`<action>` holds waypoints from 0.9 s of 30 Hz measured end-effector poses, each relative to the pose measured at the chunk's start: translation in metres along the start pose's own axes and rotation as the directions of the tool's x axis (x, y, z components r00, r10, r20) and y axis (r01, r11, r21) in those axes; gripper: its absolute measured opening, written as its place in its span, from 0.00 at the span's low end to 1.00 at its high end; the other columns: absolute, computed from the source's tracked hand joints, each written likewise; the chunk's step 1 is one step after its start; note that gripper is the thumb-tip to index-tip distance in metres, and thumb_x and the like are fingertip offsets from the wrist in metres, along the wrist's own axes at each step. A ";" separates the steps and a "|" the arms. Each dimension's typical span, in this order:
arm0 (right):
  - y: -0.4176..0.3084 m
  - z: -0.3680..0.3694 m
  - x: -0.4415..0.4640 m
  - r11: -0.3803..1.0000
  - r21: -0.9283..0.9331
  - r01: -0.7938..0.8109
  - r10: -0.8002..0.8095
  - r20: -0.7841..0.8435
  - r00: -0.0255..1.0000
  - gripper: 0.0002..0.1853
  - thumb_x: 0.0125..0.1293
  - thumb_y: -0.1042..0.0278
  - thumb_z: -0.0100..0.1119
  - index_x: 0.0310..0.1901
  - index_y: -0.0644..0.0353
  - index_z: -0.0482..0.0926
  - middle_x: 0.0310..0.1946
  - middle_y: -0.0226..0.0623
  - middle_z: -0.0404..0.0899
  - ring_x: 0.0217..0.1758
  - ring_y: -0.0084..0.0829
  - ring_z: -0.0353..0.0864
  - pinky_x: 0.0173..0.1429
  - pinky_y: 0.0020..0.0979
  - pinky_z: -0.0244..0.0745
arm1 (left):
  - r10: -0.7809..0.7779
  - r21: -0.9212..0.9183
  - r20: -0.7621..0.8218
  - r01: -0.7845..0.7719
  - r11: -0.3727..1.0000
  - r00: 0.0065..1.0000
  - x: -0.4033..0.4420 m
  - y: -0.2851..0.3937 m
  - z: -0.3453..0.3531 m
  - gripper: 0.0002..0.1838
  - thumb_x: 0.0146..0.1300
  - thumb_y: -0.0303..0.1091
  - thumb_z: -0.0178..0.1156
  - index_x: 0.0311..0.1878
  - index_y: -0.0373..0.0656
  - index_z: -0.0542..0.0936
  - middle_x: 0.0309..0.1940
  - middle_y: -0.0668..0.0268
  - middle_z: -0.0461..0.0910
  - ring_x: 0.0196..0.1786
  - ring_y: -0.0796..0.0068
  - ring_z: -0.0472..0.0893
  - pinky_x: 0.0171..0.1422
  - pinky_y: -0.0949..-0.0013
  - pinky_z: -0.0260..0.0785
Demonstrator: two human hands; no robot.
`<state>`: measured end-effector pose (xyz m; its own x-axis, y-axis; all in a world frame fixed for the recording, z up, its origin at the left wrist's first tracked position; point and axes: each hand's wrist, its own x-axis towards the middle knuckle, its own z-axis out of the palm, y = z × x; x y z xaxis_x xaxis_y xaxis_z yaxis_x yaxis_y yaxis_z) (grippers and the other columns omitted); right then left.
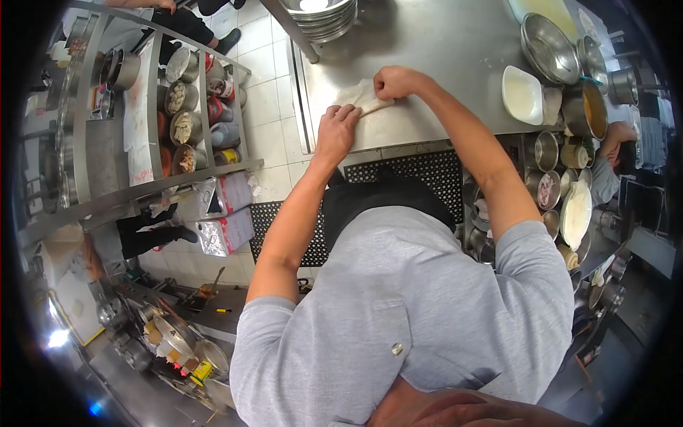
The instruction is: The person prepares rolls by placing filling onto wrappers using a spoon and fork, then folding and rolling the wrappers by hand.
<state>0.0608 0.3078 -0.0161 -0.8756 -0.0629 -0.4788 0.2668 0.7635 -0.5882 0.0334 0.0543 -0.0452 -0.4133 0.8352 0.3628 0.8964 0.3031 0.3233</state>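
On the steel table (427, 43), near its front left corner, lies a thin, pale, folded sheet of dough (364, 96). The fingers of my left hand (336, 132) curl over its left end. My right hand (395, 81) is closed in a fist at the far right edge, gripping the sheet there. A folded, roll-like edge runs between the two hands. What lies under my fingers is hidden.
A white dish (523, 95) stands at the table's right, beside metal bowls (549, 48). Stacked steel bowls (324, 21) sit at the far left behind a metal post (292, 28). Left is a rack with food pots (186, 128). Other people stand at both sides.
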 end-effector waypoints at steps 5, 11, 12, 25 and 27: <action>0.005 0.022 -0.028 0.963 -0.031 0.267 -0.256 -0.409 0.876 0.14 0.61 0.66 0.64 0.48 0.59 0.85 0.47 0.42 0.84 0.50 0.43 0.81 0.57 0.40 0.76 | -0.083 -0.177 0.048 0.090 0.980 0.995 0.005 -0.008 0.003 0.13 0.64 0.27 0.58 0.48 0.43 0.86 0.49 0.61 0.83 0.52 0.54 0.78 0.55 0.57 0.74; 0.008 0.061 -0.053 0.869 -0.309 0.386 -0.493 -0.493 0.716 0.14 0.64 0.66 0.64 0.51 0.56 0.83 0.49 0.36 0.81 0.56 0.42 0.76 0.61 0.39 0.72 | -0.160 -0.170 0.177 0.190 0.967 0.971 0.013 -0.014 -0.002 0.15 0.60 0.26 0.63 0.51 0.43 0.86 0.50 0.60 0.81 0.53 0.53 0.77 0.57 0.57 0.72; 0.009 0.063 -0.052 0.871 -0.308 0.383 -0.491 -0.499 0.714 0.14 0.64 0.66 0.64 0.51 0.56 0.83 0.49 0.36 0.81 0.56 0.42 0.76 0.61 0.39 0.72 | -0.155 -0.168 0.179 0.185 0.968 0.972 0.013 -0.013 -0.004 0.15 0.60 0.26 0.63 0.51 0.43 0.86 0.50 0.60 0.81 0.53 0.53 0.77 0.57 0.57 0.72; 0.009 0.056 -0.044 0.890 -0.255 0.377 -0.453 -0.414 0.789 0.11 0.65 0.65 0.64 0.46 0.59 0.85 0.48 0.36 0.80 0.55 0.41 0.74 0.63 0.38 0.72 | -0.131 -0.056 -0.034 0.129 0.990 0.991 -0.026 -0.008 -0.005 0.19 0.58 0.25 0.67 0.55 0.38 0.81 0.51 0.58 0.78 0.51 0.54 0.76 0.54 0.58 0.73; 0.008 0.055 -0.044 0.892 -0.257 0.372 -0.449 -0.420 0.788 0.11 0.65 0.65 0.65 0.46 0.59 0.85 0.48 0.35 0.80 0.55 0.41 0.74 0.63 0.38 0.72 | -0.140 -0.106 -0.050 0.134 0.985 0.989 -0.025 -0.013 -0.010 0.18 0.59 0.25 0.67 0.54 0.38 0.82 0.49 0.58 0.79 0.50 0.54 0.77 0.54 0.58 0.73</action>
<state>0.1237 0.2807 -0.0357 -0.9794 -0.1225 0.1607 -0.1907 0.8228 -0.5354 0.0303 0.0246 -0.0497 -0.5420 0.7607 0.3573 0.8109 0.3618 0.4600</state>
